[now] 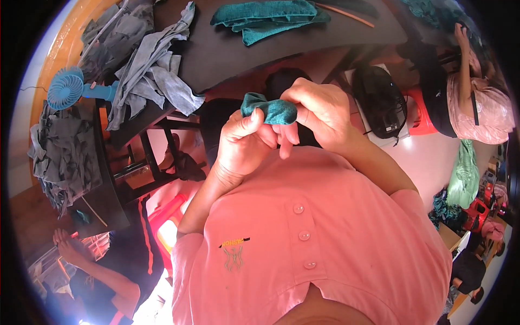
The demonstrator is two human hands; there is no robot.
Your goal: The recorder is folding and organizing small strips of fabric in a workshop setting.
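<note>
A small bunched piece of dark teal fabric point(265, 110) is held up between my hands in front of my chest. My left hand point(244, 132) grips it, thumb laid over its front and fingers behind and below. At the fabric's right end, my right hand point(322, 111) is closed, with thumb and forefinger pinched against the cloth. Whether anything small sits between those fingertips is hidden. Beyond my hands, a folded stack of teal fabric point(271, 16) lies on the dark table point(227, 62), with a thin wooden stick point(346, 15) beside it.
Grey fabric strips point(162, 70) hang over the table's left edge, near a blue fan point(66, 89). More grey pieces point(65, 157) pile on the left. A black bag point(379, 100) rests at right. Co-workers sit at lower left point(114, 281) and upper right point(476, 103).
</note>
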